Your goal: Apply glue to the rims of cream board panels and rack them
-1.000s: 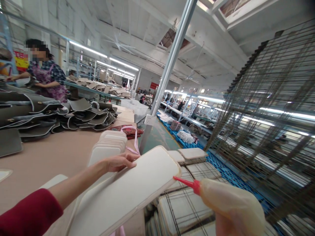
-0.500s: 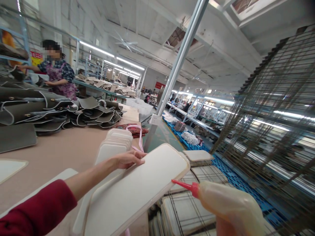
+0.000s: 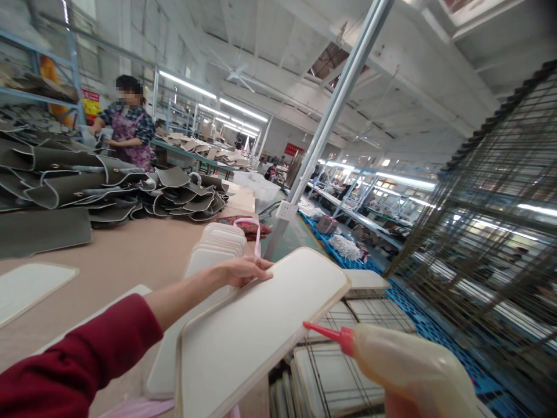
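Observation:
My left hand [image 3: 243, 270] grips the far edge of a cream rounded panel [image 3: 256, 328], holding it tilted over the table's right edge. A red sleeve covers that arm. My right hand [image 3: 398, 406] shows only a sliver at the bottom, closed round a soft glue bottle [image 3: 409, 371] full of yellowish glue. The bottle's red nozzle [image 3: 326, 334] points left and sits close to the panel's right edge. A stack of similar cream panels [image 3: 217, 247] lies on the table just behind my left hand.
Dark grey bag pieces [image 3: 108, 188] are piled at the back of the tan table [image 3: 122, 255]. A person in a patterned apron [image 3: 128, 130] works far left. Wire racks [image 3: 491, 220] stand on the right, with more panels on wire trays [image 3: 343, 360] below. A metal post [image 3: 331, 122] rises at centre.
The view has swung to the right, so everything shifts across the picture. My left hand still holds the panel and the glue nozzle stays near the panel's right edge.

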A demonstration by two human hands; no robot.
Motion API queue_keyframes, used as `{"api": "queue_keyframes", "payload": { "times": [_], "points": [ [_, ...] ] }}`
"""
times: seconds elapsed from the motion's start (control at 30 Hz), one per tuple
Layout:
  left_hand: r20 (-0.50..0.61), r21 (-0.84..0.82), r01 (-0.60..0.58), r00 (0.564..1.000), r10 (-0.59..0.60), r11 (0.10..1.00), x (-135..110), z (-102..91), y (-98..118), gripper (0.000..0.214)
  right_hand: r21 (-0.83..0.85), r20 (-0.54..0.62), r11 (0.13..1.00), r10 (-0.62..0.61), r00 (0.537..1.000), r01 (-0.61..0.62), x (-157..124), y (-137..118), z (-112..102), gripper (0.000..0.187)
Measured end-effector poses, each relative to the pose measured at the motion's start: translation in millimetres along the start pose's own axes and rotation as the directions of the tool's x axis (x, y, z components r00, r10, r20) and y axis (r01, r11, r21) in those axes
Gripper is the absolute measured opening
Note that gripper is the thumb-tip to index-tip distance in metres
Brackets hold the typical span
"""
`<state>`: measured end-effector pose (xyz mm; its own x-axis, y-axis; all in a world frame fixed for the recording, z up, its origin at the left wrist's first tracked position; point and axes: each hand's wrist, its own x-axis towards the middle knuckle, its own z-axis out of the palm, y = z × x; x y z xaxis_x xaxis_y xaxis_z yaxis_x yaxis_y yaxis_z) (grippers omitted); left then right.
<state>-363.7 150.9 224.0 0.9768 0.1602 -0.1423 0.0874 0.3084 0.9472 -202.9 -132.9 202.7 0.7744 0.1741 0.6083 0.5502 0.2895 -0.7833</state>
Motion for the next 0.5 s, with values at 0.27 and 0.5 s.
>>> {"api": "queue_keyframes", "payload": {
  "times": [0.27,0.5],
  "points": [
    [-0.081,-0.046,0.048,0.995,-0.052,0.998,2.9,1.2,5.6,0.046,0.042,0.088,0.999,-0.025,0.996,0.021,3.0,-18.3,13.8,0.044],
    [-0.103,-0.062,0.033,0.994,-0.04,0.998,6.1,-1.6,5.2,0.045,0.067,0.106,0.997,0.029,0.994,-0.037,-8.2,-23.8,15.2,0.04]
  ]
}}
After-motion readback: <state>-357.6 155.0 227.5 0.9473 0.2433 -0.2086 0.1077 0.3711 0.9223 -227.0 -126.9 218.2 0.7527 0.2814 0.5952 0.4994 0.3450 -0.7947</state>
